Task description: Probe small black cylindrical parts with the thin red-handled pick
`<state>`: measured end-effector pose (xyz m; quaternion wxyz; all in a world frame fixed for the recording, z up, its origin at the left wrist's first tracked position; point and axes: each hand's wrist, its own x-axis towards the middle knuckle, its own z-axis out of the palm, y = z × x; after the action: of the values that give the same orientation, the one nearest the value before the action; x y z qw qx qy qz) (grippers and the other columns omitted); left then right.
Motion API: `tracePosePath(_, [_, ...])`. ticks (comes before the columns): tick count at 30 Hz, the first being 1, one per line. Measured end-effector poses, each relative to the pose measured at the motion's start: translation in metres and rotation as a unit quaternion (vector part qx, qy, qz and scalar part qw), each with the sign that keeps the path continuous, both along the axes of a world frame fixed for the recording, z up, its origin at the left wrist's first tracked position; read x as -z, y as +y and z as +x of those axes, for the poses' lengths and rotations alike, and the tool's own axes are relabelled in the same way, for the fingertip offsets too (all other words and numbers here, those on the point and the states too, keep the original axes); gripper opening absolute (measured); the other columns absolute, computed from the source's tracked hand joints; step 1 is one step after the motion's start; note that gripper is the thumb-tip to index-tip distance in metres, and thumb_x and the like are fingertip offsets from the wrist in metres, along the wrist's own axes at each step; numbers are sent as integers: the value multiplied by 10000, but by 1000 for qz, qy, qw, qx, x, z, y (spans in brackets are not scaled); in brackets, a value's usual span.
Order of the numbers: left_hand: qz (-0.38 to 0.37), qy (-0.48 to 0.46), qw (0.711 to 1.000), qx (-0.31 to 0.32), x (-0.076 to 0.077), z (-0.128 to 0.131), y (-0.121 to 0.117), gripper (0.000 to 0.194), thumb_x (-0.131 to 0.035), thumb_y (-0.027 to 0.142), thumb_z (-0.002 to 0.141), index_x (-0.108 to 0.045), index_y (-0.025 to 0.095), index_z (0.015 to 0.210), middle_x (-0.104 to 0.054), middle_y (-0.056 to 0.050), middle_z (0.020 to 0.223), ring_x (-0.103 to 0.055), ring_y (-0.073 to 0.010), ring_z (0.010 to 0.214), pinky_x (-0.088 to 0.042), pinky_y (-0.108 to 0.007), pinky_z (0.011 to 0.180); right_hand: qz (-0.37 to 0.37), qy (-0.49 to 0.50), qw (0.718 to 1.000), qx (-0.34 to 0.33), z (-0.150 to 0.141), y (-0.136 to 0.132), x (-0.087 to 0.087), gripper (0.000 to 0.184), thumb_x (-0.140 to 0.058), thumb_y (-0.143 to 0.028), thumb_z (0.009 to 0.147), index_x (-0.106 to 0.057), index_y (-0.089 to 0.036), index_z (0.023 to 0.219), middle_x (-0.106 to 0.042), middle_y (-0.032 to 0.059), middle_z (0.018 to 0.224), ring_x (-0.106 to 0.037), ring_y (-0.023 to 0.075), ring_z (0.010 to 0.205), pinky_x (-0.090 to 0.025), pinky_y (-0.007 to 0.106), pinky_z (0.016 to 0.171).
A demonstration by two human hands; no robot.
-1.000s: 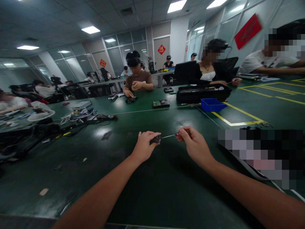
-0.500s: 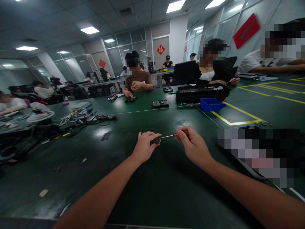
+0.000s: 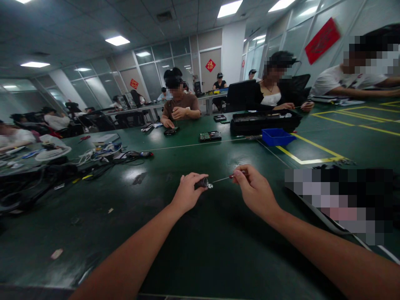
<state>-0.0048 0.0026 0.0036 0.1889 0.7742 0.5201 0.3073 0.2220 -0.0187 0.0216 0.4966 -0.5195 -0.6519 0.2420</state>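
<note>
My left hand [image 3: 186,192] is closed around a small dark cylindrical part [image 3: 203,182] with a shiny metal end. My right hand [image 3: 254,188] pinches the reddish handle of a thin screwdriver [image 3: 222,179]. Its slim metal shaft points left, and the tip meets the end of the cylindrical part. Both hands hover just above the dark green table [image 3: 175,233], a little beyond its middle.
A blue bin [image 3: 277,136] and a long black case [image 3: 265,121] lie at the back right beside yellow floor-style tape lines [image 3: 312,160]. Tangled cables and tools [image 3: 103,156] spread at the left. A blurred dark object [image 3: 340,200] sits at my right. Several people work across the table.
The hands stay almost in place. A small shiny end now shows at the tip of the cylindrical part, and the left hand has turned slightly.
</note>
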Motion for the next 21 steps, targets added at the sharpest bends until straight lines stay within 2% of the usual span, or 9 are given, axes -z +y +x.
tracePosePath(4, [-1,-53,999,-5,0,-1,2,378,-685,175,851,-637,268,1215,-624,-44,1206,-570,-217,1142,-438,-410,1053,7,21,1000,-6,2,1,2,226,-468,-437,984,-587,-246,963,-691,47,849,-660,233,813,-471,374,726])
tracePosePath(8, [-13,-114,993,-34,1,0,3,343,-651,188,871,-611,245,1207,-628,-40,1215,-584,-208,1120,-462,-373,1019,12,45,999,-12,1,0,2,213,-484,-436,980,-585,-249,982,-692,56,896,-662,238,845,-486,390,763])
tracePosePath(12, [-40,-145,988,-36,-4,1,0,383,-544,207,928,-503,239,1307,-616,-55,1224,-573,-207,1143,-441,-383,1035,4,68,997,-19,0,-1,0,235,-517,-440,964,-589,-246,1076,-698,59,930,-671,238,868,-504,400,794])
tracePosePath(15, [-54,-122,990,-47,-11,1,-4,423,-574,256,916,-459,237,1323,-616,-59,1153,-599,-210,1026,-486,-369,924,3,71,997,-16,-1,-1,0,256,-536,-447,954,-583,-245,1104,-703,57,927,-676,241,873,-506,409,805])
tracePosePath(18, [-54,-70,995,-53,-14,2,-6,338,-642,393,887,-551,223,1165,-630,-42,1011,-599,-203,855,-496,-330,744,3,67,998,-14,-1,-2,0,252,-547,-445,947,-584,-245,1097,-705,60,926,-679,244,875,-505,417,811])
tracePosePath(21, [-27,-6,998,-48,-11,3,-3,227,-630,404,899,-617,211,1018,-634,-43,993,-592,-205,877,-486,-326,738,3,62,998,-15,-1,-2,-1,243,-545,-433,947,-588,-240,1088,-707,65,933,-680,244,877,-506,415,807])
